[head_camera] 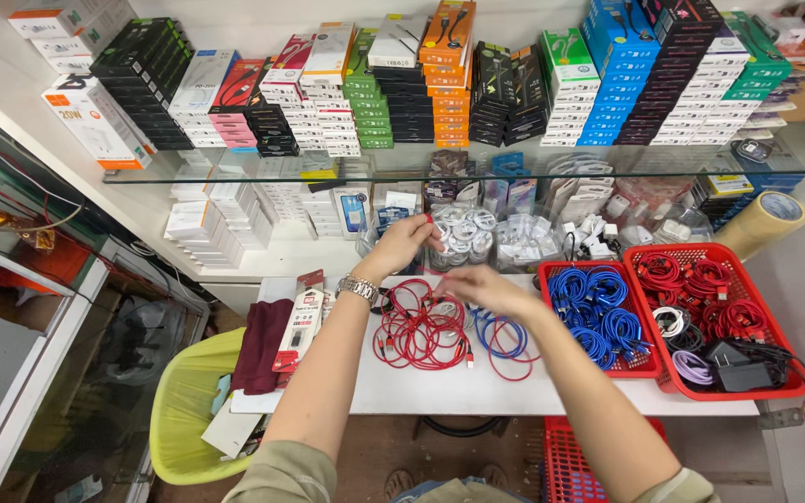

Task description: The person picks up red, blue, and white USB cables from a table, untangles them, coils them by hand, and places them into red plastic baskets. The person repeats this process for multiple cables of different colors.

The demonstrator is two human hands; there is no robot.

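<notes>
My left hand [405, 239] is raised over the back of the white table [440, 387], fingers pinched on the end of a red cable [429, 220]. My right hand [483, 288] hovers lower, over a pile of coiled red cables [418, 335], its fingers curled near the same cable. A silver watch [358, 288] sits on my left wrist. Coiled blue cables [500, 337] lie just right of the red pile.
Two red baskets [645, 368] [787, 337] at the right hold blue and red cables and a black charger. Boxed goods fill the glass shelf [477, 169] behind. A yellow bin [184, 410], a maroon cloth [259, 345] and tape roll [761, 222] flank the table.
</notes>
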